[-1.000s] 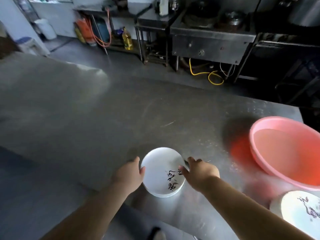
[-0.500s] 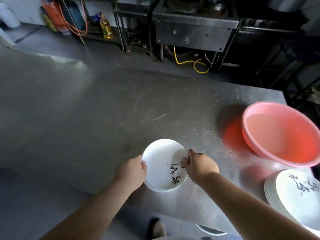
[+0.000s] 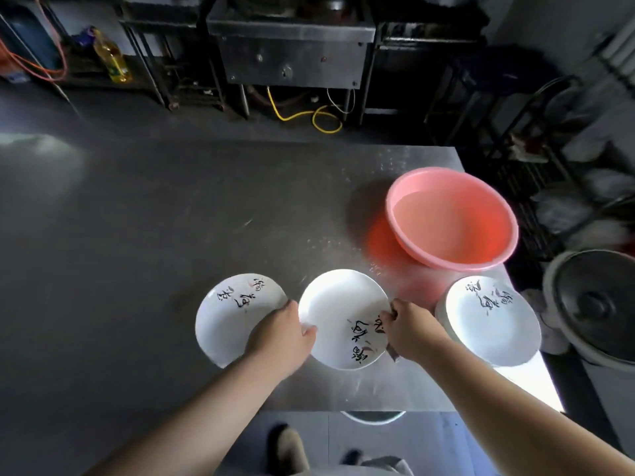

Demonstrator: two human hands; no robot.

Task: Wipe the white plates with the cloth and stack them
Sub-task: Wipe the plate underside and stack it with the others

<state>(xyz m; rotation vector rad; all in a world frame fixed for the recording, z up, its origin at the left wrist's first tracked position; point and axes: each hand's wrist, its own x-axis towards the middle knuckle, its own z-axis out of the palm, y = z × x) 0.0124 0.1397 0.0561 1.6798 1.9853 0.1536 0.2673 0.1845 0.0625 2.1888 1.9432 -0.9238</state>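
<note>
Head view of a steel surface (image 3: 171,235) with the middle white plate (image 3: 340,310) as landmark. The left hand (image 3: 280,333) holds this plate's left rim, its grip closed on the edge with the thumb on top; the right hand (image 3: 409,329) pinches the right rim, fingers curled, with a dark scrap of what may be the cloth (image 3: 392,352) showing beneath it. Just left of the landmark, partly under the left hand, lies a second plate (image 3: 230,314) with black brush lettering. To the right stands a stack of plates (image 3: 491,324). Behind and to the right sits a pink basin (image 3: 453,218).
</note>
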